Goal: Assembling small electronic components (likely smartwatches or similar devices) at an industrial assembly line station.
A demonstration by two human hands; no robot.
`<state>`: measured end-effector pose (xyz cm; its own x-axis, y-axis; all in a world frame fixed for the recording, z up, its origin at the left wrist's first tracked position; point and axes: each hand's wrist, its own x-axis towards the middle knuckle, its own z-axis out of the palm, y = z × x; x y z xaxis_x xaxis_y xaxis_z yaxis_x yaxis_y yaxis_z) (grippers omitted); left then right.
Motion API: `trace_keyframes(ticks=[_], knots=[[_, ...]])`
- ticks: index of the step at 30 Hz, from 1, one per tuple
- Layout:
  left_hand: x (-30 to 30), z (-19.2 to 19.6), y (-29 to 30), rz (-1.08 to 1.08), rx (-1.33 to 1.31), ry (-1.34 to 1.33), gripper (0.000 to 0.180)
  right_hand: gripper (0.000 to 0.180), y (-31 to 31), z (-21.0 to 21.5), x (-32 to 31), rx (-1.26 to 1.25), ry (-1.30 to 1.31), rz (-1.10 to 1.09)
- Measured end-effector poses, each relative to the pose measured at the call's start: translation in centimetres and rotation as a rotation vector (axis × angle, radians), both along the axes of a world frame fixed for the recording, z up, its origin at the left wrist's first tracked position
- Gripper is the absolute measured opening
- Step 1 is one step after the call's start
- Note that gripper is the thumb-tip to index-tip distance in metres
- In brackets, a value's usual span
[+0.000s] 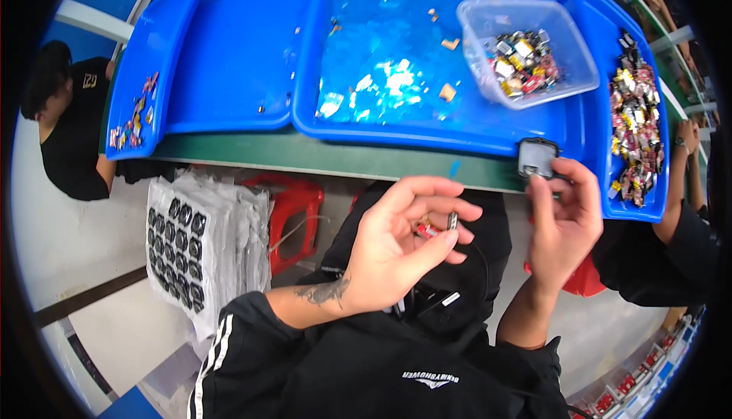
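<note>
My left hand (pixel 396 244) is half curled, palm up, in front of the table edge. Between its thumb and fingers sits a small electronic part (pixel 451 221) with a metallic end, and a bit of red and yellow shows beside it in the palm. Higher up and to the right, my right hand (pixel 563 221) pinches a small square black-rimmed case piece (pixel 537 158) with a grey inner face. That piece is held over the table's front edge, close to the blue tray's near right corner. The two hands are apart.
A clear plastic tub (pixel 526 102) of small mixed parts stands in the large blue tray (pixel 427 141). More parts fill a blue tray (pixel 616 207) at right; fewer lie in the left one (pixel 171 53). Stacked sheets of black pieces (pixel 248 228) stand by a red stool (pixel 297 217). People sit on both sides.
</note>
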<state>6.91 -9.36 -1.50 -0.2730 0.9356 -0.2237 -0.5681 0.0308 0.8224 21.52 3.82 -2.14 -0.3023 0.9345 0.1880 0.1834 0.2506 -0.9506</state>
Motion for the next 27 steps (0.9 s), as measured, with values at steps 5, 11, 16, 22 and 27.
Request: trace_keyframes(ticks=[5,11,16,22,27], knots=[[0.2,0.4,0.0,-0.019,0.065,0.074,0.040,0.022,0.7,-0.6,-0.6,0.180,-0.121,-0.049],[0.1,0.8,0.7,-0.015,0.103,0.099,0.040,0.023,0.7,0.5,0.5,0.208,-0.148,0.006],[-0.5,0.6,0.7,0.029,0.102,0.113,0.040,0.024,0.5,0.1,0.2,0.270,-0.219,0.288],[-0.6,-0.6,-0.2,0.080,0.075,0.152,0.039,0.029,0.3,-0.9,-0.1,0.326,-0.297,0.235],[0.2,-0.8,0.0,0.035,0.082,0.208,0.034,0.038,0.2,-0.5,0.0,0.336,-0.380,0.159]])
